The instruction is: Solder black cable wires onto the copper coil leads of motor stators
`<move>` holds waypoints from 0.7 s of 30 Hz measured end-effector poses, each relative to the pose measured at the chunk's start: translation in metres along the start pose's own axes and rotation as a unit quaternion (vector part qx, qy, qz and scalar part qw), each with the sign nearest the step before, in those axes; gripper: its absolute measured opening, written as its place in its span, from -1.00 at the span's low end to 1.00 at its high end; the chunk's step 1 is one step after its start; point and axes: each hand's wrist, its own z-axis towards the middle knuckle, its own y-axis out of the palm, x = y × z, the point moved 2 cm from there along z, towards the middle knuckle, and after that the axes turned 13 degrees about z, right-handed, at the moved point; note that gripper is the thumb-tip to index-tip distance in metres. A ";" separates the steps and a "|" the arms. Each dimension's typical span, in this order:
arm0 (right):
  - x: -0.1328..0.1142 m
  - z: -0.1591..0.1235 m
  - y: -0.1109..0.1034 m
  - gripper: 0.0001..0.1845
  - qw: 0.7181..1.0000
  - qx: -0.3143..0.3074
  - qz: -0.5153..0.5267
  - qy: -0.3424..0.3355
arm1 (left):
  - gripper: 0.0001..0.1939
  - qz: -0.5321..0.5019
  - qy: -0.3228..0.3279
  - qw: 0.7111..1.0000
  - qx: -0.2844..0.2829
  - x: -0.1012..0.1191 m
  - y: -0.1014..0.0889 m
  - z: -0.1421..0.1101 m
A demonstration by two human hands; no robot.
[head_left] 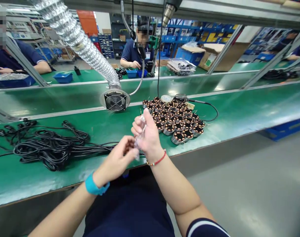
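My right hand [147, 135] and my left hand [117, 161] are raised together above the green workbench [33, 184]. Between them is a crumpled clear plastic bag [139, 140], gripped by my right hand and pinched by my left fingers. Just beyond my right hand lies a tight cluster of several round motor stators with copper windings [176, 120]. A tangled bundle of black cables [51, 148] lies to the left of my left hand. I wear a blue wristband [96, 186] on my left wrist and a red beaded bracelet [157, 160] on my right.
A small fume fan [115, 101] on a silver flexible duct [78, 41] stands behind the stators. A black cord [206, 107] curves around them. Co-workers [135, 49] sit at a green bench beyond, with blue bins [63, 77]. The bench's front edge is below my hands.
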 end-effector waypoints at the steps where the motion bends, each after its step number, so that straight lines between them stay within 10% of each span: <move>1: 0.007 0.002 -0.003 -0.61 1.000 0.022 -0.001 -0.022 | -0.71 0.002 -0.005 1.000 -0.011 -0.003 0.008 -0.002; 4: 0.028 0.002 -0.013 -0.93 0.992 0.032 -0.091 -0.085 | -0.78 0.025 -0.043 0.999 0.001 -0.013 0.005 0.004; 8: 0.053 0.001 -0.019 -0.74 0.903 -0.130 -0.393 -0.114 | -0.79 -0.101 -0.098 0.987 0.074 -0.023 -0.034 0.031; 14: 0.063 0.037 -0.020 -0.25 0.840 -0.247 -0.482 -0.030 | -0.82 -0.080 -0.078 0.992 0.061 -0.019 -0.093 0.078; 18: 0.059 0.051 -0.021 -0.22 0.813 -0.235 -0.530 0.042 | -0.82 0.007 -0.085 0.979 0.187 -0.025 -0.184 0.129; 21: 0.059 0.042 -0.027 -0.32 0.736 -0.253 -0.602 0.178 | -0.39 0.093 -0.104 0.943 0.302 -0.049 -0.272 0.152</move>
